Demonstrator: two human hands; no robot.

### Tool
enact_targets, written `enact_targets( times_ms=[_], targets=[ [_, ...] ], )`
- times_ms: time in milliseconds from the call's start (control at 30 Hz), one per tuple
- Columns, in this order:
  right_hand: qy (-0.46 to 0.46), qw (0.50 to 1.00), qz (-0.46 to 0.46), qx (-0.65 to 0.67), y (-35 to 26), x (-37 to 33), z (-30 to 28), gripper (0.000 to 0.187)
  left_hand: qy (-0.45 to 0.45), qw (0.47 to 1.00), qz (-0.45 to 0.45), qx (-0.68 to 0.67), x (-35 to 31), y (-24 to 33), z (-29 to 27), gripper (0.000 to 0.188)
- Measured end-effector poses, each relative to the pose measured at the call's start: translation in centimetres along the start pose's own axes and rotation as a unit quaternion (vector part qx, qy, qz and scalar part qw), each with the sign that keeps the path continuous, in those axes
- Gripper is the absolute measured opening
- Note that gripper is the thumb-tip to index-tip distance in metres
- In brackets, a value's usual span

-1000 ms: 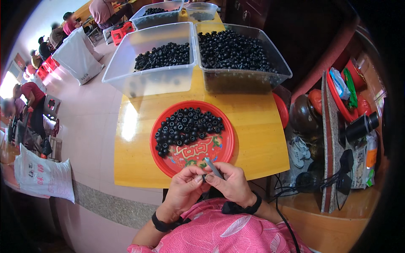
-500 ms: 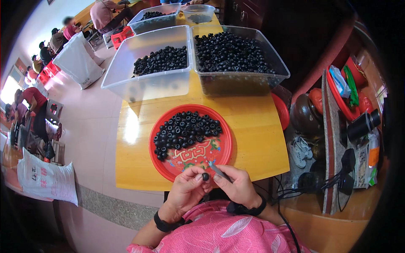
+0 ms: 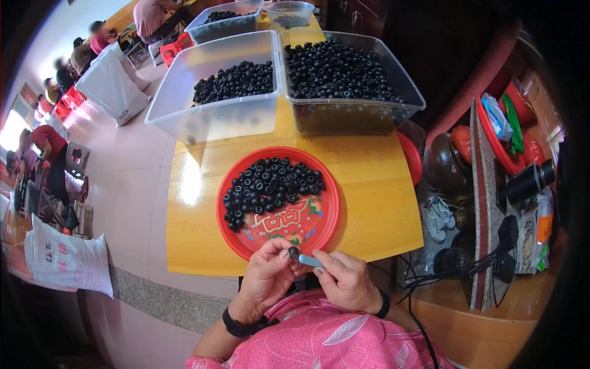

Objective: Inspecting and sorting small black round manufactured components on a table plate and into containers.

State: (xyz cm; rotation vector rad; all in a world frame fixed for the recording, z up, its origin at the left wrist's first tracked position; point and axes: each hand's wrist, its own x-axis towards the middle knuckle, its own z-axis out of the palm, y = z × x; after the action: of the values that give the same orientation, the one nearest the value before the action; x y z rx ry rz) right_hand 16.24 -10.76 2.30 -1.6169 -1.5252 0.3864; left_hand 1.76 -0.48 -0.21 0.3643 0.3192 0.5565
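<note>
Between the thumb and fingers of my left hand (image 3: 267,273) is one small round black piece (image 3: 294,251). My right hand (image 3: 349,280) grips a small tool with a light blue handle (image 3: 311,261). The tool's tip meets the black piece or lies right against it; the exact contact is too small to make out. Just beyond my hands, a round red tray (image 3: 228,238) with a printed pattern rests on the yellow table (image 3: 381,215). Several black ring-like pieces with holes (image 3: 264,187) are heaped in its far half.
Two clear plastic bins (image 3: 166,117) (image 3: 393,114) of black pieces stand side by side behind the tray. Farther back are another bin (image 3: 212,31) and a round tub (image 3: 304,12). White sacks (image 3: 80,261) stand on the left floor. Other people sit at far left. Shelves and cables (image 3: 473,270) lie right.
My right hand has turned the tool from slanting up and away to lying nearly level, its tip now at the black piece. My left hand still holds that piece.
</note>
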Motion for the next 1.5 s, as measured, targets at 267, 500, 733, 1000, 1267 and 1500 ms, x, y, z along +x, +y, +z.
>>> enact_targets(
  times_ms=[267, 500, 733, 1000, 1267, 1500],
  targets=[
    [0.016, 0.997, -0.037, -0.062, 0.3, 0.0, 0.5, 0.036, 0.004, 1.0, 0.009, -0.003, 0.0, 0.0, 0.0, 0.018],
    [0.02, 0.998, -0.039, -0.054, 0.1, 0.1, 0.7, 0.036, 0.024, 0.998, 0.052, 0.034, 0.0, -0.2, 0.2, 0.012],
    [0.039, 0.996, -0.024, -0.077, 0.5, 0.2, 1.1, 0.034, 0.039, 0.995, 0.079, 0.042, -0.3, -0.4, 0.5, 0.012],
    [0.091, 0.993, 0.072, -0.016, 0.9, 0.6, -0.2, 0.026, -0.003, 0.998, 0.048, 0.038, -0.2, -0.2, 0.9, 0.012],
    [-0.039, 0.913, 0.235, 0.332, -0.4, 1.6, 1.3, 0.03, 0.008, 0.999, 0.024, 0.043, -0.6, -0.5, 0.3, 0.015],
    [-0.037, 0.844, 0.256, 0.469, 0.2, 1.7, 1.7, 0.026, -0.002, 0.999, 0.009, 0.041, -0.7, -0.4, 0.7, 0.016]
  ],
)
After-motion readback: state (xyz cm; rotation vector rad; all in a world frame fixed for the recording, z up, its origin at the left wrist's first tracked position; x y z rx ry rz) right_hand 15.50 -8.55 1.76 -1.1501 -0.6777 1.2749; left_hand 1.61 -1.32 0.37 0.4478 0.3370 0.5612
